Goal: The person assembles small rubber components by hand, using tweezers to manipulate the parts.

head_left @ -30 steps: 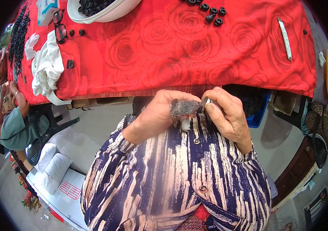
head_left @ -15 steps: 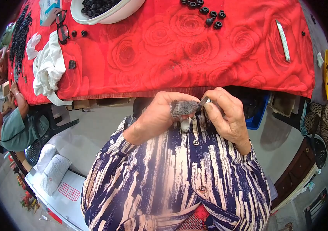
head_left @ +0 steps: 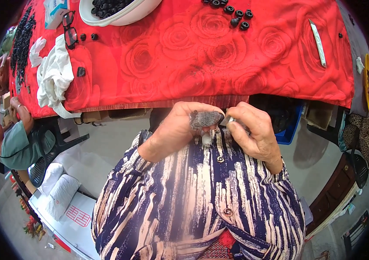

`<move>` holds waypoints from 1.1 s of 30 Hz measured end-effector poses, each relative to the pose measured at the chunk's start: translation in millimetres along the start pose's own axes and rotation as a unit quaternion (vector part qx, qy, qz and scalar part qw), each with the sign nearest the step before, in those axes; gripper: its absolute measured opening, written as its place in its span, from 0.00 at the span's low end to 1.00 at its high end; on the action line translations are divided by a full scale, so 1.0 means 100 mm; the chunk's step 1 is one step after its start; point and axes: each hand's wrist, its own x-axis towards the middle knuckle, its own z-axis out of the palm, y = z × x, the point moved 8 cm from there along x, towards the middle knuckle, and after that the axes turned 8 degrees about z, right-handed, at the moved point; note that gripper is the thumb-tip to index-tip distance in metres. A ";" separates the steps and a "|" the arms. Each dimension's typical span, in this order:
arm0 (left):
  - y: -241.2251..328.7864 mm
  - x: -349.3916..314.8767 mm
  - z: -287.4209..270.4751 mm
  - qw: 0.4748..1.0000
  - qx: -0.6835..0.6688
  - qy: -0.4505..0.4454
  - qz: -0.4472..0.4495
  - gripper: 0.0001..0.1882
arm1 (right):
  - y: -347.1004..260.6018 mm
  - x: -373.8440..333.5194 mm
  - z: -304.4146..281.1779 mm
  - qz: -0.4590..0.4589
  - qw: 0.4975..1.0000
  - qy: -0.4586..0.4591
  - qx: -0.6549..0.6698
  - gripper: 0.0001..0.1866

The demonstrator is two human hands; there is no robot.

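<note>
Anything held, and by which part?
Right hand pinches a small pale object; gripped part hidden. Left hand has a dark piece at its tips; hold unclear.

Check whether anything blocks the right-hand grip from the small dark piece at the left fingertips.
Nothing visible does: only a narrow gap separates the right-hand grip, with its small shiny piece, from the small dark piece beside the grey knitted cover.

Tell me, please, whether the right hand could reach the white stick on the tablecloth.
Probably yes: nothing visible stands between the right hand and the white stick, though that hand seems to hold something small.
</note>
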 end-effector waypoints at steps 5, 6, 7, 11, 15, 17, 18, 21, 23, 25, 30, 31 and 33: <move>-0.01 0.03 0.04 0.999 -0.044 -0.023 0.023 0.13 | -0.19 0.06 -0.06 -0.038 0.998 0.043 -0.018 0.19; -0.01 0.04 0.08 0.996 -0.073 -0.031 0.029 0.11 | -0.20 0.05 -0.04 -0.078 0.994 0.074 -0.037 0.20; -0.02 0.07 0.12 0.994 -0.079 -0.066 0.024 0.12 | -0.21 0.06 -0.02 -0.122 0.986 0.102 -0.053 0.20; -0.10 0.10 0.11 0.982 -0.170 -0.071 0.027 0.11 | -0.43 0.01 -0.01 -0.234 0.948 0.164 -0.142 0.18; -0.15 0.09 0.12 0.981 -0.176 -0.074 0.021 0.11 | -0.48 -0.07 0.01 -0.272 0.932 0.182 -0.154 0.19; -0.12 0.08 0.11 0.982 -0.154 -0.092 0.053 0.11 | -0.47 -0.09 0.02 -0.280 0.931 0.184 -0.147 0.19; -0.11 0.08 0.10 0.982 -0.152 -0.093 0.060 0.11 | -0.47 -0.09 0.02 -0.271 0.936 0.183 -0.134 0.17; -0.11 0.08 0.09 0.985 -0.133 -0.093 0.061 0.12 | -0.46 -0.08 0.01 -0.261 0.939 0.188 -0.121 0.15; -0.09 0.08 0.13 0.985 -0.132 -0.098 0.057 0.12 | -0.48 -0.11 -0.02 -0.271 0.932 0.210 -0.116 0.16; -0.09 0.09 0.11 0.985 -0.134 -0.087 0.069 0.12 | -0.46 -0.08 -0.01 -0.267 0.935 0.211 -0.099 0.16; 0.12 0.02 0.16 0.991 -0.043 -0.039 0.124 0.11 | -0.16 0.00 -0.06 -0.117 0.977 0.141 0.111 0.17; 0.13 0.00 0.18 0.991 -0.045 -0.041 0.119 0.11 | -0.15 0.00 -0.07 -0.112 0.977 0.144 0.110 0.17; 0.20 -0.02 0.15 0.986 0.052 -0.017 0.159 0.12 | -0.13 0.01 -0.05 -0.089 0.977 0.129 0.143 0.17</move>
